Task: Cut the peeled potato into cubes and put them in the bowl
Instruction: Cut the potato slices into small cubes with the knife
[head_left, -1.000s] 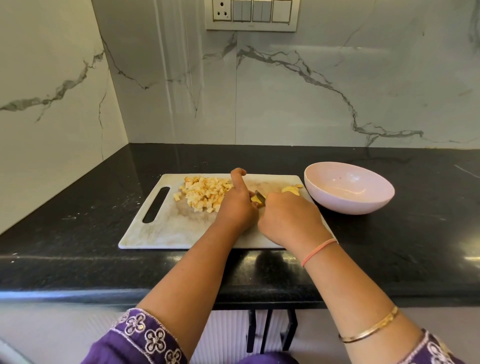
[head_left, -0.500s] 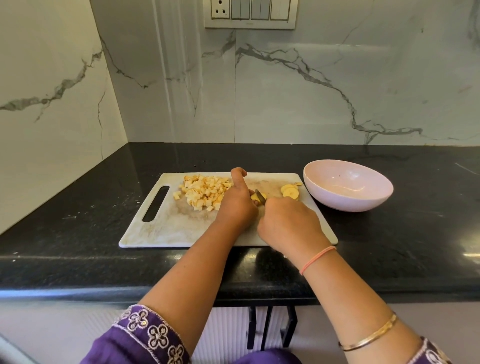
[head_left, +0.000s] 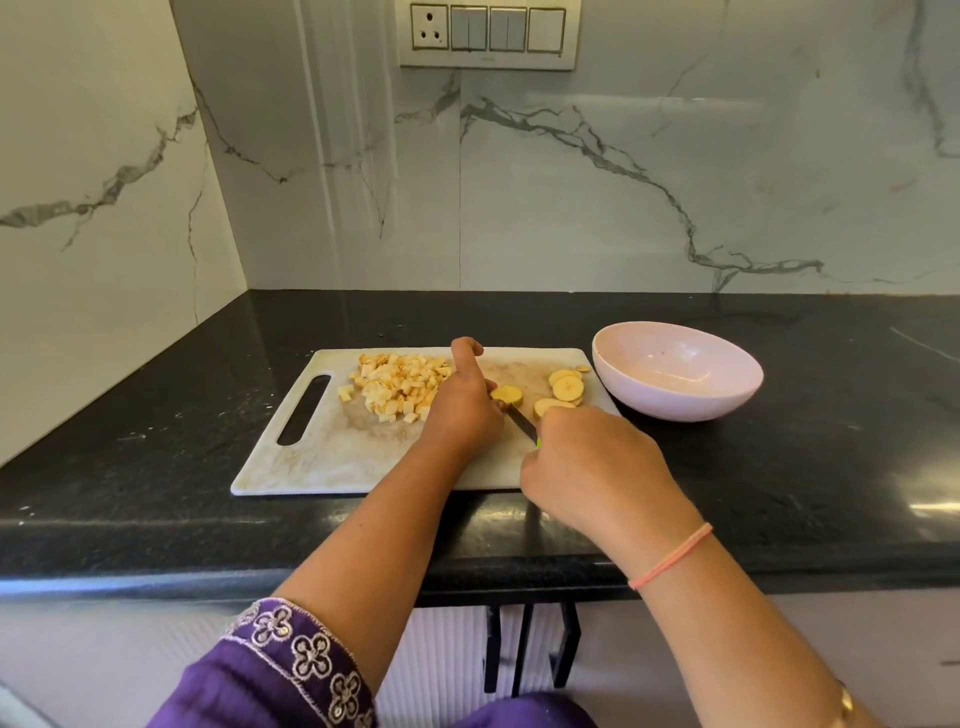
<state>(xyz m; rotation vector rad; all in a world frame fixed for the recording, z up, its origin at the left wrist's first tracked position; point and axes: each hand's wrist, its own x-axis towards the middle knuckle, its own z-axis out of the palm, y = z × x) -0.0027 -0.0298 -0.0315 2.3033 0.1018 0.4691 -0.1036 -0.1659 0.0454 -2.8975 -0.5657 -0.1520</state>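
Bowl (head_left: 675, 402) (pink) right of board (head_left: 322, 457) bearing cubes (head_left: 402, 387), slices (head_left: 567, 387). Left hand (head_left: 462, 410) holds potato piece (head_left: 508, 396); right hand (head_left: 592, 467) grips knife (head_left: 521, 422).

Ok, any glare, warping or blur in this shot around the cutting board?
Head view: wide-angle warp slightly bows the countertop edge; glare at its far right; cutting board, potato cubes, left hand and right hand sharp; knife blade small, half hidden.

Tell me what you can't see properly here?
Head view:
- Knife handle: mostly hidden inside the right hand.
- Left hand fingertips: tucked out of sight under the hand holding the potato piece.
- Specks in the pink bowl: too small to tell.
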